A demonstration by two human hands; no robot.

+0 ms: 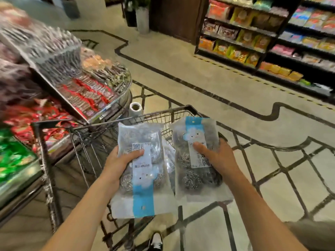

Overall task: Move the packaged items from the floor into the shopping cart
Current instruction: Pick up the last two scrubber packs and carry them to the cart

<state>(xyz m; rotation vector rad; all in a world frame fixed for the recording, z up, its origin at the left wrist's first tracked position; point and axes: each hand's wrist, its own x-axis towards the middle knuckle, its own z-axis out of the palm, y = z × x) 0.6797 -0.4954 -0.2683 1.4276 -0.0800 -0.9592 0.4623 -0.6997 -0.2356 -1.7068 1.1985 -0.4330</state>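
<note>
Gripping one scourer packet (141, 169) in our left hand (118, 161) and another packet (196, 160) in our right hand (215, 156), we hold both over the shopping cart (101, 134), hiding its basket; motion blurs the counter (59, 69).

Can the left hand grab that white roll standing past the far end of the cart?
Probably not right now. The left hand already grips a pack of steel scourers, and the white roll stands beyond the shopping cart, whose whole basket lies between.
</note>
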